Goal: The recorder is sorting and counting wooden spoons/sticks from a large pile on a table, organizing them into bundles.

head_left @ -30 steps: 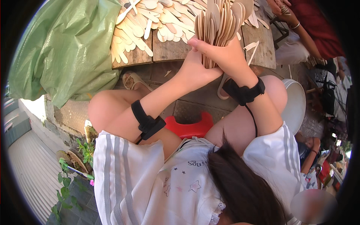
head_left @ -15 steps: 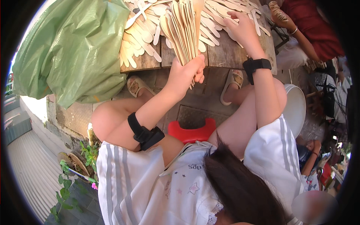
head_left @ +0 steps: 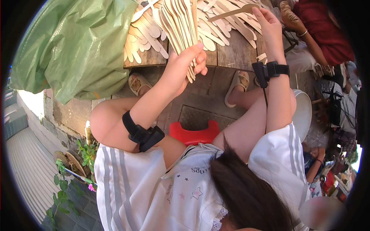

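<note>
Head view: left hand (head_left: pixel 182 67) closed round the handles of a wooden cutlery bundle (head_left: pixel 175 27), its upper ends reaching over the near edge of the table (head_left: pixel 237 54); right hand (head_left: pixel 269 29) pinches one loose piece (head_left: pixel 230 13) between thumb and fingers, right of bundle, over the spread pile (head_left: pixel 146 36); green sack (head_left: pixel 73 50) at left, red stool (head_left: pixel 194 134) lower down

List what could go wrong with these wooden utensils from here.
The left grip holds the tall bundle only near its lower end, so pieces might splay and slip out. The right grip pinches a single utensil at one end, so it could drop onto the loose pile.
</note>
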The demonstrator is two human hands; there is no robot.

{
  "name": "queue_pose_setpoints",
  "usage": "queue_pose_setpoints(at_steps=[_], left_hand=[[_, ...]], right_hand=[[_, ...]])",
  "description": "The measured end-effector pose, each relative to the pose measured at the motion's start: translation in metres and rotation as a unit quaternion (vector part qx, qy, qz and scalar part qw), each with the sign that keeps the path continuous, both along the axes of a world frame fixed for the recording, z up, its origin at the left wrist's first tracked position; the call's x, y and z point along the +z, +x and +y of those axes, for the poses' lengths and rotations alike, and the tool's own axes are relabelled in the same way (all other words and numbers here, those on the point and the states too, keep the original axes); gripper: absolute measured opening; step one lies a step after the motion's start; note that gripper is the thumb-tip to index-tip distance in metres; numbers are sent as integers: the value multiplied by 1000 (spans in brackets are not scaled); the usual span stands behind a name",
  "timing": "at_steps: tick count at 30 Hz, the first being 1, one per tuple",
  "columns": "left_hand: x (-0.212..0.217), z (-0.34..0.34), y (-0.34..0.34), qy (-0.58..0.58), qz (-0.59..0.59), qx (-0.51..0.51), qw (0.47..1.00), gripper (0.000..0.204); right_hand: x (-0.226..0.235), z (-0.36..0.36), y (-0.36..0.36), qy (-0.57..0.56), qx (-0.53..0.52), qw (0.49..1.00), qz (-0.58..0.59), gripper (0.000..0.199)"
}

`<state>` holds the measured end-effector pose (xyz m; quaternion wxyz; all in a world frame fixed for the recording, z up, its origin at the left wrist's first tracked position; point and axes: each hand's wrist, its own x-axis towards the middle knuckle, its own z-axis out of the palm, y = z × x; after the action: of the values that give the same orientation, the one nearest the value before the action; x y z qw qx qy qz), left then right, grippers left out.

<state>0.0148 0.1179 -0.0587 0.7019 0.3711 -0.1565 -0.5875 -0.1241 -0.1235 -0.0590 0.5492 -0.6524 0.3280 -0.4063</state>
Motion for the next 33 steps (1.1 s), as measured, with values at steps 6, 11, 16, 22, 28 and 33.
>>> queue_pose_setpoints(at_steps=[6, 11, 16, 22, 28, 33], left_hand=[[0, 3, -4, 19, 33, -90, 995, 15], [-9, 0, -11, -35, 79, -223, 971, 16], [-11, 1, -16, -38, 74, -213, 973, 15], [-19, 3, -39, 34, -27, -233, 971, 18], [-24, -3, -42, 60, -3, -234, 970, 19], [-23, -1, -48, 69, -21, -216, 974, 19]], right_hand=[[24, 27, 12, 111, 84, 974, -180, 18], [-5, 60, 19, 349, 309, 860, -209, 28], [1, 94, 32, 367, 261, 859, -245, 29], [7, 116, 37, 340, 77, 921, -175, 43], [8, 118, 33, 307, 177, 912, -204, 68], [11, 129, 35, 192, 173, 960, -109, 86]])
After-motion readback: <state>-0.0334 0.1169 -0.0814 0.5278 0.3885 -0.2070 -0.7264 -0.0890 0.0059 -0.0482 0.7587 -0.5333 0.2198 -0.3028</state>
